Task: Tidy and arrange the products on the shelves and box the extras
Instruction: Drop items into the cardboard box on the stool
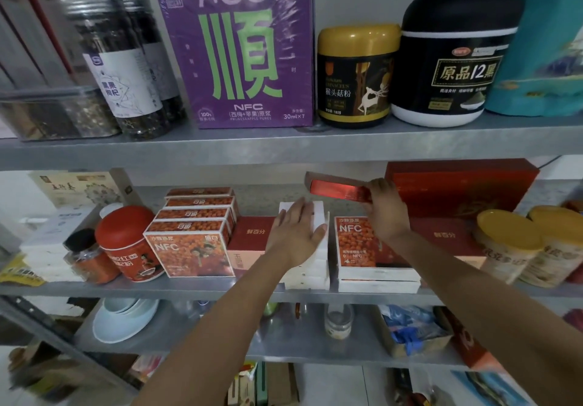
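On the middle shelf [220, 290], my left hand [296, 232] lies flat with straight fingers on top of a stack of white boxes [310, 267]. My right hand [383, 207] grips one end of a shiny red flat box [334, 187] and holds it in the air above the shelf, level with the back. Below that hand an orange NFC box [356, 245] lies on white boxes. To the left stand several orange NFC boxes [192, 241] in a row. A red flat box [249, 232] lies between them and the white stack.
The top shelf holds a purple carton [239, 49], a gold-lidded jar [355, 77], a black jar [451, 62] and clear jars [123, 68]. A large red gift box [460, 188] and yellow-lidded tins [511, 248] stand at the right, a red tin [129, 245] at the left. Bowls [126, 317] sit below.
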Demonstrator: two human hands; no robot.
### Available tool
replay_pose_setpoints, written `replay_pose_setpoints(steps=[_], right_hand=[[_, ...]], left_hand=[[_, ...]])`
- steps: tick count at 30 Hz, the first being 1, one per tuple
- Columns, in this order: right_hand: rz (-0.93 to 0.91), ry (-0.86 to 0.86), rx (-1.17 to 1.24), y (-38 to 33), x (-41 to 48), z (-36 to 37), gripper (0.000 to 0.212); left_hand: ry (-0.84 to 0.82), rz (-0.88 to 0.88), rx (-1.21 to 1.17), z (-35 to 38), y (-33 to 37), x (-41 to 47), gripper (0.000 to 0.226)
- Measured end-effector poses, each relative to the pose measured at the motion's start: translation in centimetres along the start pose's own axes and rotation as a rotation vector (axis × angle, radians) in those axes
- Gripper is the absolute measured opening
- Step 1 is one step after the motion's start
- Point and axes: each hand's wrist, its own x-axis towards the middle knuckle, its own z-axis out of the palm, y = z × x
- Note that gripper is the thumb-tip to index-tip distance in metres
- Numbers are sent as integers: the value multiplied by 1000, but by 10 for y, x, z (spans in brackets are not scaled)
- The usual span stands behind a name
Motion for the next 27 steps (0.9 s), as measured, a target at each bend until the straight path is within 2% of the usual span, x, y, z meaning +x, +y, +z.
replay_pose_setpoints(steps=[5, 7, 9, 11, 13, 16, 19, 21, 23, 25, 27], right_hand=[[-88, 102, 125, -6, -38, -31, 46], [-119, 119, 172, -6, -53, -44, 47], [-130, 135, 217, -7, -70, -59, 46], [-120, 132, 257, -6, -84, -76, 44], [-60, 28, 384, -1, -96, -96, 40], [123, -157, 816, 6, -113, -125, 35], [333, -104, 1104, 11, -131, -135, 50], [501, -180, 1302, 17, -141, -136, 61], [609, -331, 1441, 20, -150, -135, 74], [668, -368, 1494, 18, -157, -132, 63], [738, -293, 1484, 12, -158, -128, 50]], left_hand=[[80, -29, -386, -17, 3, -2, 96], [235, 21, -475, -25, 7, -11, 102], [424, 152, -549, -31, 10, -22, 92], [485, 324, -627, -38, 13, -30, 69], [385, 373, -767, -47, 21, -42, 47], [179, 260, -990, -58, 39, -60, 30], [164, 147, -1150, -53, 53, -71, 16], [126, 35, -1286, -48, 61, -80, 13], [72, -85, -1352, -42, 66, -87, 19], [30, -180, -1358, -38, 68, -89, 19], [55, -221, -1275, -37, 73, -89, 25]])
